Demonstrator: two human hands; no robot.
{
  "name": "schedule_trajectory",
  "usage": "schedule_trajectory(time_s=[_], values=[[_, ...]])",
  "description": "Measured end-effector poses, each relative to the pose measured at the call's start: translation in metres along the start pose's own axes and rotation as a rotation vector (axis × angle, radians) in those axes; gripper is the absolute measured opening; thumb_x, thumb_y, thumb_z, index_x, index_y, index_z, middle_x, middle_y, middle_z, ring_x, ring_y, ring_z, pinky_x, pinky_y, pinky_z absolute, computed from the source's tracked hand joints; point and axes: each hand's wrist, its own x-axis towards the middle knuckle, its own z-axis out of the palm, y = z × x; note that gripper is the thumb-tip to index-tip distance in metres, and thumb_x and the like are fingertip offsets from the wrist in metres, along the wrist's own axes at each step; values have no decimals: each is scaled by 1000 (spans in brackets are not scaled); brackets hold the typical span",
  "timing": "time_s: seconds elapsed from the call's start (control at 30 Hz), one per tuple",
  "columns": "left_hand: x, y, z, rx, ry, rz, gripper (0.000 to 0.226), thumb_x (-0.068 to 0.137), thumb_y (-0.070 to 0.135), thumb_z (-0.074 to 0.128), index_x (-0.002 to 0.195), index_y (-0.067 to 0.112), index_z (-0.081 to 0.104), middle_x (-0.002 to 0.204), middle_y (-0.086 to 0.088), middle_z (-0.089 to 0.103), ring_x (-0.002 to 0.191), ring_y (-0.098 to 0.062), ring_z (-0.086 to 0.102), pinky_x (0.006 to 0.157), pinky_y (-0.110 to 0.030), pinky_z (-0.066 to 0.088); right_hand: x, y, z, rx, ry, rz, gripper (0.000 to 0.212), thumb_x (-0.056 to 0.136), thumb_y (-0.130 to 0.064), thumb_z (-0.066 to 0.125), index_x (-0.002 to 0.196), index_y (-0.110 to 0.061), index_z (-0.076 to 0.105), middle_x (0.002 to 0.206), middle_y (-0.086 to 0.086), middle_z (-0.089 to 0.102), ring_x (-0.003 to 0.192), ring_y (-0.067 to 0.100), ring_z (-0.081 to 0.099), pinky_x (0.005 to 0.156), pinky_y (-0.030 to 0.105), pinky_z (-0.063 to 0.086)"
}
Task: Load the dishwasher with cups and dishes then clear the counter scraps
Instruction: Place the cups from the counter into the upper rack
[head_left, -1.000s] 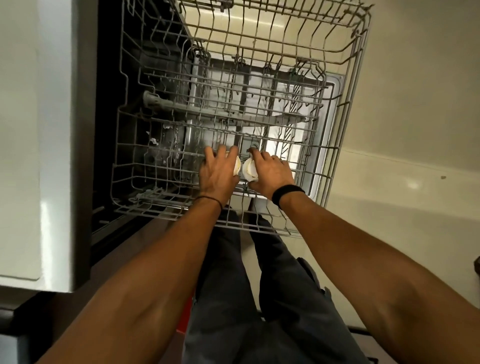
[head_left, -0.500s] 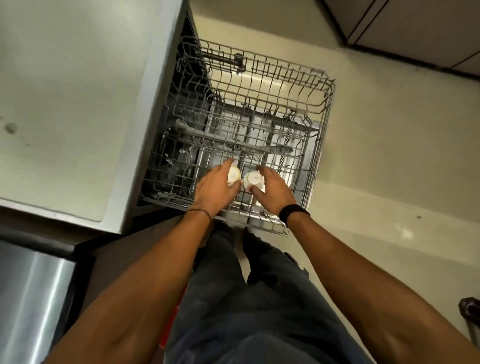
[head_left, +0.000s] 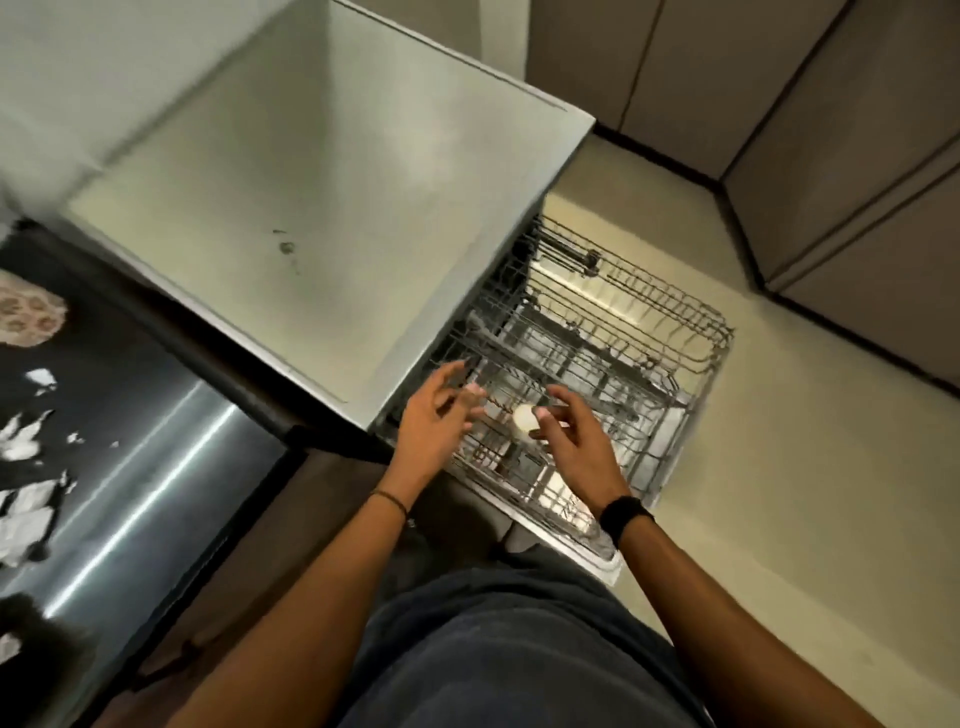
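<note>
Both hands have let go since a moment ago, the left hand and right hand now spread-fingered and empty above the dishwasher rack, where a white cup sits between them, just beside the right thumb.

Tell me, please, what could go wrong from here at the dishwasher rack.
The small white cup sits between wires of the pulled-out rack and may tip when the rack slides in. The right hand, fingers spread beside it, could knock it. The rack juts out by the person's legs and could be bumped.
</note>
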Motion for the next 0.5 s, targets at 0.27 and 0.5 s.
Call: schedule_trajectory(time_s=[0.27, 0.5], values=[[-25, 23, -122, -253, 245, 87, 35, 102, 25, 55, 137, 19, 54, 105, -6, 76, 92, -23, 75, 82, -35, 60, 9, -109, 112, 195, -165, -131, 33, 104, -24, 48, 137, -23, 50, 119, -1, 69, 98, 18, 71, 88, 33, 59], [-59, 20, -256, -320, 423, 162, 30, 103, 23, 54, 132, 20, 56, 105, -7, 76, 93, -25, 75, 82, -38, 60, -6, -163, 246, 156, -280, -218, 30, 105, -22, 46, 134, -22, 52, 113, 2, 72, 92, 24, 72, 80, 33, 57]])
